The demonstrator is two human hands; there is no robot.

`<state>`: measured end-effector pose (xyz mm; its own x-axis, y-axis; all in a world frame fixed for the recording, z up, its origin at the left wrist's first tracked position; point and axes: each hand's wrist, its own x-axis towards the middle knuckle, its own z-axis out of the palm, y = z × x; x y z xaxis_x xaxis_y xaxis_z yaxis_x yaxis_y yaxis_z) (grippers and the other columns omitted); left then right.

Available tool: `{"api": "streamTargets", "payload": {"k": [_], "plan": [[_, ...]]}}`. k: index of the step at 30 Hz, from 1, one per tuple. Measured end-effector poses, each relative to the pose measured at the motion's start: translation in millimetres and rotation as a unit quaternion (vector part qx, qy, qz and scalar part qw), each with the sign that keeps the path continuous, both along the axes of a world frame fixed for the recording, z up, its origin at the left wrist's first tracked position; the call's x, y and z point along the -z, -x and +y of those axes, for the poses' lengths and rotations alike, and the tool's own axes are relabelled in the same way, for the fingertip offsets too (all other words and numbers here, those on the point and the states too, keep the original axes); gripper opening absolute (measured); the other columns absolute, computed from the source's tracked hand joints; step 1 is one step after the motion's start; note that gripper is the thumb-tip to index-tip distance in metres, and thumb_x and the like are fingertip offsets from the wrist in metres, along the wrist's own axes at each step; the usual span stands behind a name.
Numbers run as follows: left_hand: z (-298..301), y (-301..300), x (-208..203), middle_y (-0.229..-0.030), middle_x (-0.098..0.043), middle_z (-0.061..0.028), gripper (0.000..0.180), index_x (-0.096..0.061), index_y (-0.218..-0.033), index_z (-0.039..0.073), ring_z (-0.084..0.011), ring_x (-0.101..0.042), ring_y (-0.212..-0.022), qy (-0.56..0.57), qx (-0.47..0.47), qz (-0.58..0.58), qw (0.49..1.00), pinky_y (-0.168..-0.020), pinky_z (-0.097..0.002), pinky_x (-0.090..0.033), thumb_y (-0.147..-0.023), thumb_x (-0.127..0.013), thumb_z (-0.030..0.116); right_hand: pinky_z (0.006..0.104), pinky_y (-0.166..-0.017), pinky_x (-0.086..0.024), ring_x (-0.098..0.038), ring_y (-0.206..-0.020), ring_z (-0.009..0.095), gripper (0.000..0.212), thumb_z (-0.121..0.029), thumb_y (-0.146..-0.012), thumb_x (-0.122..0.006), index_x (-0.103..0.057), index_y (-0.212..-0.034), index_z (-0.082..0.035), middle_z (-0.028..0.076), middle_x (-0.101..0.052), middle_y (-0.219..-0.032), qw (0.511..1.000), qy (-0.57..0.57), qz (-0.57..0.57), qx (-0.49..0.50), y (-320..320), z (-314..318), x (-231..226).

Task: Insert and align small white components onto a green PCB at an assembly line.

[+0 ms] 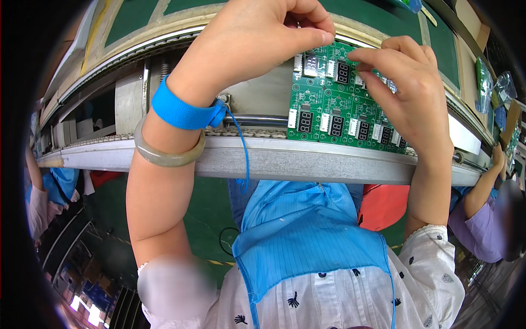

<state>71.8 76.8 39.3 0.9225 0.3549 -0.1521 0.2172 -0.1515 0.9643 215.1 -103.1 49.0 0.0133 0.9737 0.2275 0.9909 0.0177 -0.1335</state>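
Note:
A green circuit board panel (316, 101) lies on the metal rails of a conveyor, bearing rows of dark digit displays (336, 126) and white connectors (292, 119). At its far edge is my left hand (274, 33), thumb and fingers closed in a pinch; whatever is between them is hidden. My right hand (408, 77) hovers over the panel's right half, index finger and thumb apart, their tips close to a display (342, 71) in the far row. I see nothing held between them. This hand covers part of the far row. One far-left display (311, 66) looks paler than the others.
The conveyor's near metal rail (307, 159) runs between my body and the panel. From my blue wrist strap (183, 109) a blue cord (244, 148) hangs over the rail. Another person's arm (485, 178) is at the right. Clear plastic bags (504, 88) lie far right.

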Motion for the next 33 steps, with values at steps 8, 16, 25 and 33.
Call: {"api": "streamTargets", "payload": {"k": [8,16,25,33], "plan": [[0,1,-4,-0.077,-0.067,-0.0025,0.014,-0.071,-0.096,-0.006,-0.0069,-0.057,-0.071,-0.005,-0.003,-0.002,1.0,-0.065,-0.0219,-0.049,-0.091,-0.069,0.008,0.0353,-0.078,-0.039,-0.061,-0.091,0.021,0.028,-0.007,-0.078,-0.074,-0.073,-0.105,-0.013,0.001,-0.07,-0.081,0.998,-0.004,-0.066,-0.008,7,0,-5],[-1,1,-5,-0.079,-0.07,-0.0059,0.015,-0.072,-0.095,-0.006,-0.0086,-0.06,-0.072,-0.021,0.005,0.001,1.0,-0.066,-0.0237,-0.05,-0.09,-0.069,0.008,0.0358,-0.077,-0.04,-0.06,-0.089,0.021,0.03,-0.006,-0.076,-0.074,-0.073,-0.105,-0.013,0.001,-0.069,-0.08,0.998,-0.003,-0.069,0.001,11,0,-6],[0,1,-7,-0.078,-0.07,-0.006,0.016,-0.073,-0.095,-0.005,-0.0087,-0.06,-0.072,-0.037,0.008,0.01,0.999,-0.066,-0.0241,-0.051,-0.09,-0.07,0.009,0.0357,-0.076,-0.039,-0.059,-0.086,0.02,0.03,-0.006,-0.076,-0.074,-0.074,-0.105,-0.012,0.0,-0.069,-0.08,0.998,0.002,-0.053,0.017,11,3,-6],[0,1,-4,-0.078,-0.07,-0.0062,0.016,-0.072,-0.094,-0.006,-0.0089,-0.061,-0.071,-0.03,0.006,0.003,1.0,-0.066,-0.0244,-0.051,-0.09,-0.07,0.009,0.0357,-0.078,-0.04,-0.059,-0.086,0.021,0.029,-0.007,-0.078,-0.074,-0.075,-0.106,-0.014,0.002,-0.068,-0.078,0.999,0.004,-0.042,0.012,8,3,-5]]}}
